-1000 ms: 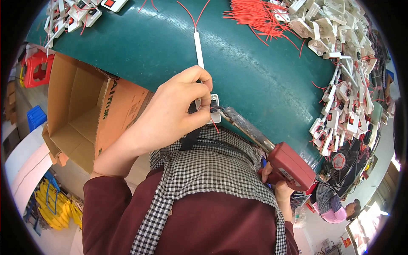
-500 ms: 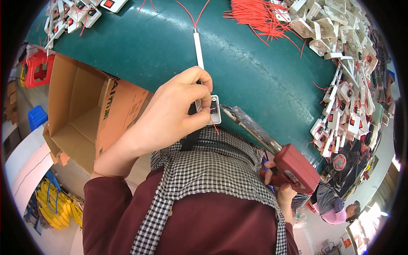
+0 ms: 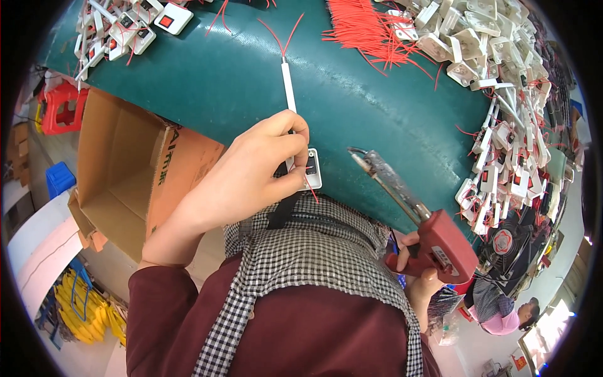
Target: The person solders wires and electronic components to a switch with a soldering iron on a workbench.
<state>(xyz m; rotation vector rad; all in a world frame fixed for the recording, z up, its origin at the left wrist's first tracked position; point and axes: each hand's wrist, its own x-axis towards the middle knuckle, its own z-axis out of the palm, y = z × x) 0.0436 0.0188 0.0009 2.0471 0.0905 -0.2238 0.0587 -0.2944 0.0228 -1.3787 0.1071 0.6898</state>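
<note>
My left hand is closed in a pinch over a small white plastic switch housing at the table's near edge. A short red wire sticks out below my fingertips, and they hide the rest of it. From the housing a white stem runs away from me, with two red wires splayed at its far end. My right hand grips a dark red soldering gun by its handle. Its tip points up and left, apart from the housing.
A bundle of red wires and a heap of white housings lie at the far right. Wired pieces hang along the right edge; more lie far left. An open cardboard box stands left. Another person is at lower right.
The soldering gun's tip has moved away from the housing, up and to the right. My left hand stays pinched at the housing. The whole view has shifted slightly.
</note>
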